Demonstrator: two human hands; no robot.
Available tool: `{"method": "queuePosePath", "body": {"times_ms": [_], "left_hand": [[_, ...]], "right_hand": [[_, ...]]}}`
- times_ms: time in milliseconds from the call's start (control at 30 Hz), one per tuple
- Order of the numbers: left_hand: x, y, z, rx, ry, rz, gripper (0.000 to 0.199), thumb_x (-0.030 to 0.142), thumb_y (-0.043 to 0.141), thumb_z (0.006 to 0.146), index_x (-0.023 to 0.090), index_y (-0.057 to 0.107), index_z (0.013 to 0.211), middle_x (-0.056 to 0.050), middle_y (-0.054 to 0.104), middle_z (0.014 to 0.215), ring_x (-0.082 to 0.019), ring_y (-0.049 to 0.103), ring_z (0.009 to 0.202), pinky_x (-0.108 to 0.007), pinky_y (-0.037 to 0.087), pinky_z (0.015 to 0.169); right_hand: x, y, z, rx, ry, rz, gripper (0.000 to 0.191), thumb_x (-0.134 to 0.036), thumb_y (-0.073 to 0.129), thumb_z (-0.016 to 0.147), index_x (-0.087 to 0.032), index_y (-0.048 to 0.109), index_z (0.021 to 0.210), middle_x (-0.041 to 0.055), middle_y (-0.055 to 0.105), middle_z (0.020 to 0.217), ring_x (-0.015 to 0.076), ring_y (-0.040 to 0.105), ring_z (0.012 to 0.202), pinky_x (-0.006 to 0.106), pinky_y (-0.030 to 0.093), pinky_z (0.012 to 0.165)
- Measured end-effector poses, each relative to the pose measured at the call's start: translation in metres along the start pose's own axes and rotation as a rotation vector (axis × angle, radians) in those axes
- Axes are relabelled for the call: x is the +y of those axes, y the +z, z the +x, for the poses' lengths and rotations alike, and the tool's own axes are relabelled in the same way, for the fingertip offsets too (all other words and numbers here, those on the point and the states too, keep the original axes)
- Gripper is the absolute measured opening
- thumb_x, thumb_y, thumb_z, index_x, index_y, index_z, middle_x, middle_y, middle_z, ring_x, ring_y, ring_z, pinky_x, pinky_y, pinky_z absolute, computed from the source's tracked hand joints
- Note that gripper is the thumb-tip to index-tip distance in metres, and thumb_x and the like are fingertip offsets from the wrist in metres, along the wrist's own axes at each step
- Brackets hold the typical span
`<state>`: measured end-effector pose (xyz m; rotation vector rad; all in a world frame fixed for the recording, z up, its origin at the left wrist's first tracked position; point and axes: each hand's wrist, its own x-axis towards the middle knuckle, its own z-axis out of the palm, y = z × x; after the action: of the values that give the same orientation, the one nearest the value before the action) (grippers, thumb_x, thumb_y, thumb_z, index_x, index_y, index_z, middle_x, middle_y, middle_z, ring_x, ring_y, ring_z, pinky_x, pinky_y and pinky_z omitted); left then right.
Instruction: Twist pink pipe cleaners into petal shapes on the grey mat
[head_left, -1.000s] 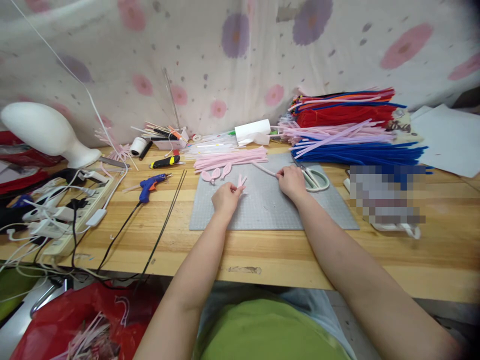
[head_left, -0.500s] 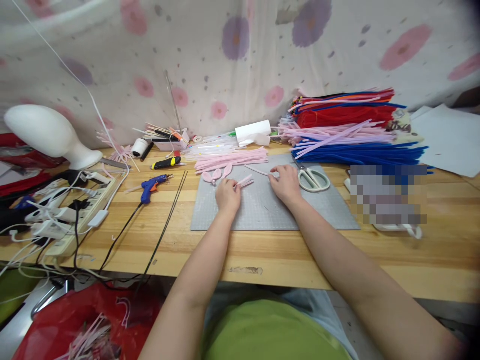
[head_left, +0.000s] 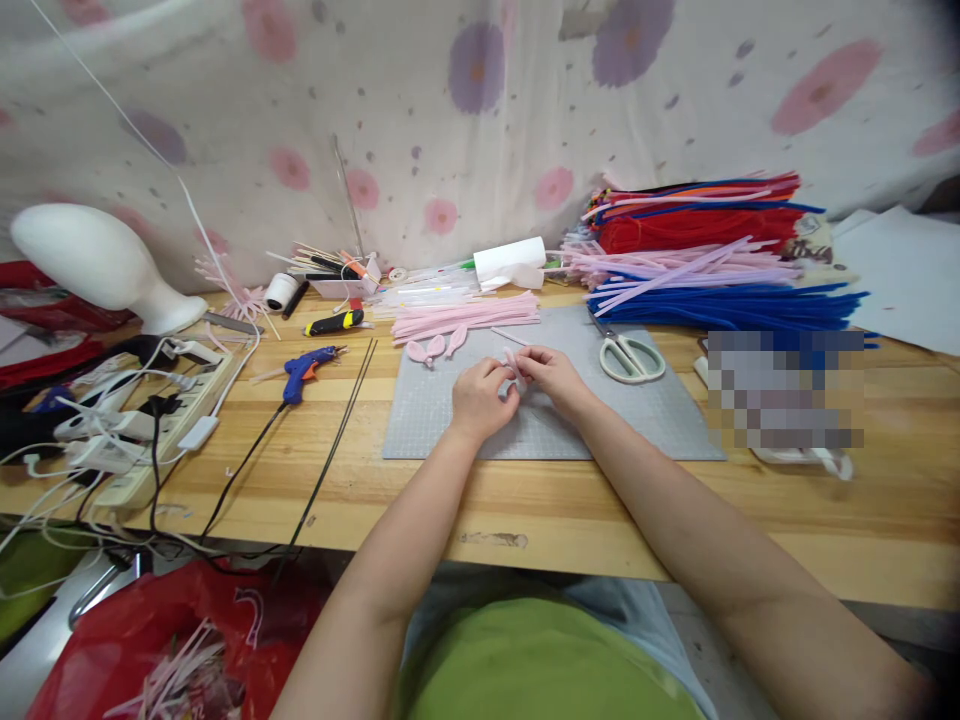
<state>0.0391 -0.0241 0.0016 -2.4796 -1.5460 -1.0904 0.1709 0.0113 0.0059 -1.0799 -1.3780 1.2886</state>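
Over the grey cutting mat (head_left: 420, 425), my two hands meet with short pink pipe cleaners (head_left: 516, 368) between them. My left hand (head_left: 482, 402) is closed round their lower part. From the other side, the thumb and fingers of my right hand (head_left: 553, 380) pinch them; my fingers partly hide the pieces. One pale pipe cleaner (head_left: 510, 337) lies on the mat just beyond my hands. Pink petal-shaped loops (head_left: 425, 350) rest at the mat's upper left, near a bundle of pink pipe cleaners (head_left: 465, 318). Scissors with pale green handles (head_left: 632, 358) lie right of my right hand.
Left of the mat are a blue glue gun (head_left: 304, 372), thin dark rods (head_left: 334, 440), a utility knife (head_left: 334, 323) and a crowded power strip (head_left: 176, 425). Red, pink and blue pipe cleaners (head_left: 720, 305) are piled at back right. A red bag (head_left: 97, 650) hangs below the table edge.
My right hand has moved left and nearer to me, and my left hand slightly right, so they now meet. The short pink pieces, earlier in my left hand alone, are now between both.
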Motion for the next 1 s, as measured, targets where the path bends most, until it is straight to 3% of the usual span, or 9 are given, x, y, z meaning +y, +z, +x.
{"method": "queuePosePath", "body": {"times_ms": [233,400,567,667,1000], "left_hand": [[0.001,-0.003,0.001,-0.104,-0.192,0.028,0.015,0.027,0.047,0.076,0.019,0.060,0.079,-0.003,0.056,0.079,-0.013,0.052,0.070,-0.026,0.037,0.065],[0.001,-0.003,0.001,-0.093,-0.377,0.024,0.014,0.029,0.049,0.076,0.020,0.059,0.076,-0.003,0.057,0.079,-0.013,0.053,0.072,-0.026,0.037,0.065],[-0.014,0.001,0.002,0.006,-0.518,-0.348,0.013,0.024,0.049,0.074,0.019,0.059,0.081,-0.001,0.059,0.076,-0.010,0.050,0.063,-0.023,0.039,0.062],[-0.023,0.005,0.004,0.073,-0.590,-0.621,0.019,0.032,0.051,0.074,0.016,0.060,0.079,-0.001,0.057,0.067,-0.008,0.046,0.054,-0.022,0.038,0.055],[-0.017,0.003,0.008,0.072,-0.754,-0.937,0.020,0.033,0.063,0.062,0.015,0.064,0.071,0.003,0.054,0.053,-0.006,0.042,0.047,-0.020,0.034,0.048]], "right_hand": [[0.001,0.006,-0.003,-0.137,-0.055,-0.082,0.026,-0.042,0.058,0.066,-0.017,0.055,0.070,-0.0025,0.053,0.061,0.0080,0.044,0.053,0.022,0.034,0.051],[0.005,0.011,-0.002,-0.099,-0.115,-0.128,0.023,-0.039,0.059,0.065,-0.017,0.058,0.071,-0.0010,0.055,0.065,0.0087,0.045,0.056,0.023,0.036,0.054],[0.011,0.003,0.003,0.178,-0.152,-0.112,0.018,-0.035,0.059,0.064,-0.017,0.057,0.068,-0.0037,0.048,0.055,0.0078,0.040,0.049,0.023,0.033,0.050],[0.013,-0.004,0.006,0.301,-0.164,-0.115,0.018,-0.036,0.057,0.065,-0.018,0.057,0.069,-0.0036,0.048,0.055,0.0082,0.041,0.049,0.023,0.033,0.050],[0.009,-0.002,0.004,0.253,-0.160,-0.064,0.019,-0.036,0.059,0.064,-0.018,0.056,0.068,-0.0034,0.048,0.055,0.0083,0.041,0.049,0.023,0.034,0.050]]}}
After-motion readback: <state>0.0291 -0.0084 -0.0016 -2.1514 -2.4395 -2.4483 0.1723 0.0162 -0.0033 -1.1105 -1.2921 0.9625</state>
